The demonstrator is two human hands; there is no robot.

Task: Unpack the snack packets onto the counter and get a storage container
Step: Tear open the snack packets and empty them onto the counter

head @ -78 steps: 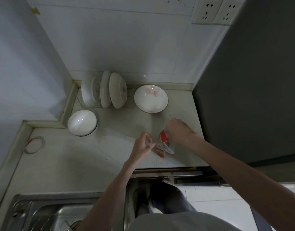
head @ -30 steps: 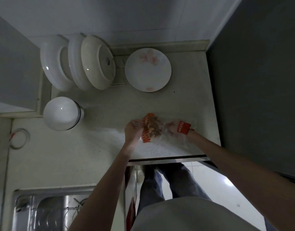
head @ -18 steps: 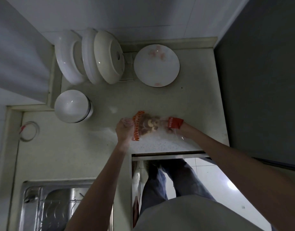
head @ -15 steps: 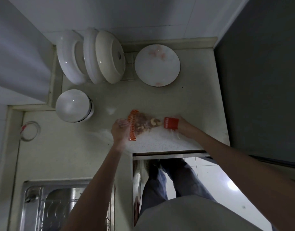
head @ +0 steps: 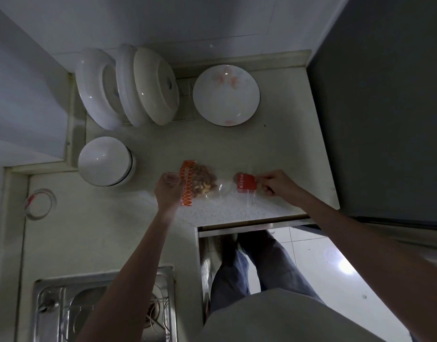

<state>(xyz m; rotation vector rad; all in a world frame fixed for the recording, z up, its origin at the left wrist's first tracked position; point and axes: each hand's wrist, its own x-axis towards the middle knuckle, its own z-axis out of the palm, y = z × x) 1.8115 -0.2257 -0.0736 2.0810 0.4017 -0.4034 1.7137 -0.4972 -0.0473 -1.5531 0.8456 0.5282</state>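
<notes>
A clear snack packet [head: 202, 182] full of brown nuts, with an orange patterned end strip, hangs just over the pale counter [head: 281, 144]. My left hand [head: 168, 191] pinches that orange end. To the right, my right hand [head: 274, 185] pinches the red label of a clear plastic outer bag [head: 246, 185], whose see-through body lies crumpled on the counter between the two hands. I cannot tell if more packets are inside it.
A white plate with pink flowers [head: 226, 95] lies at the back. Several white dishes [head: 128, 87] stand on edge in a rack at the back left. An upturned white bowl [head: 105, 160] sits left, and a steel sink [head: 104, 307] lies below. A dark appliance [head: 385, 107] borders the counter's right side.
My hands have drawn apart: the nut packet has moved left with my left hand, clear of the bag that my right hand holds by its red label.
</notes>
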